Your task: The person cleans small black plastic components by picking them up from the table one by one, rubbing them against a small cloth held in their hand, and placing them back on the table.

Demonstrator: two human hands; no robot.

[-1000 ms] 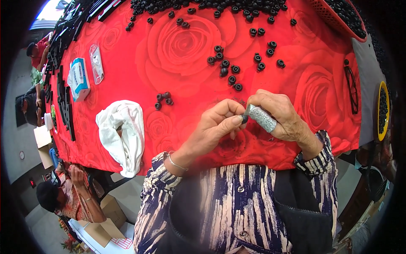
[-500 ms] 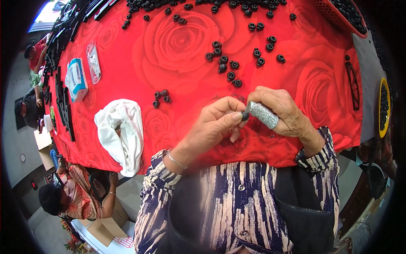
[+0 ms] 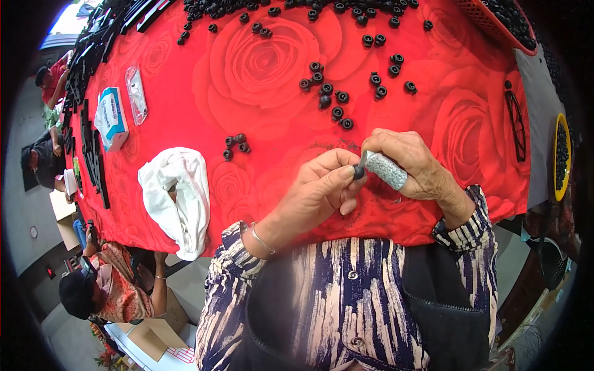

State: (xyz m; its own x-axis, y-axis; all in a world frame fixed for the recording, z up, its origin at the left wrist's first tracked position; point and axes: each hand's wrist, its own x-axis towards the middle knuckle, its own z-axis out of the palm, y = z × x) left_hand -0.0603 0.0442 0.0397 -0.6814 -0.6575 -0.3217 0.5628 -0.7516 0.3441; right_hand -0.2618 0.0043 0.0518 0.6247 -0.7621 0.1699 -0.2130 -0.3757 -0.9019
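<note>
My left hand [image 3: 317,188] pinches a small round black part [image 3: 358,172] between thumb and forefinger, above the red tablecloth. My right hand [image 3: 416,159] is wrapped round a short-bladed knife [image 3: 387,170] with a thick, speckled grey handle. Its metal blade meets the black part, though the exact contact is too small to make out. Black crumbs dot the cloth around both hands. Beyond them lie several similar black parts [image 3: 325,100], knob-like with ringed ends. A smaller cluster of these parts [image 3: 236,146] sits to the left of my left hand.
A crumpled white cloth [image 3: 197,201] lies at left, with a blue-and-white box [image 3: 112,120] and a clear plastic packet [image 3: 136,96] beyond. Black strips [image 3: 93,145] line the left edge. At right are a red basket [image 3: 492,25], a black cord loop [image 3: 515,123] and a yellow-rimmed tray [image 3: 560,191].
My left hand has shifted slightly and its fingers have rolled the black part, so more of it shows. The right hand has barely moved with the knife. A person at lower left has shifted.
</note>
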